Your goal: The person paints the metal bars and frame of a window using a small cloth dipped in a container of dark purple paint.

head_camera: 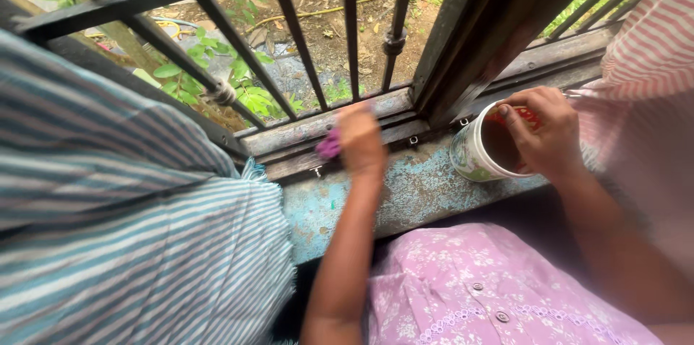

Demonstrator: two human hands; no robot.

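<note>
Left hand [359, 139] closed around a small purple cloth [330, 146], pressed against the worn window sill [405, 193] just below the dark metal bars [296, 41]. Right hand [546, 135] clamped on the rim of a white patterned cup [470, 153], fingers hooked inside, resting on the sill's right end. Striped curtain [130, 200] hanging at left.

Your left hand [359, 141] presses soft purple cloth [330, 146] on sill [419, 186]: rough, peeling blue paint. Above sill, window bars [296, 34]: dark matt metal. Right of cloth, your right hand [546, 135] grips glossy plastic cup [471, 153].
</note>
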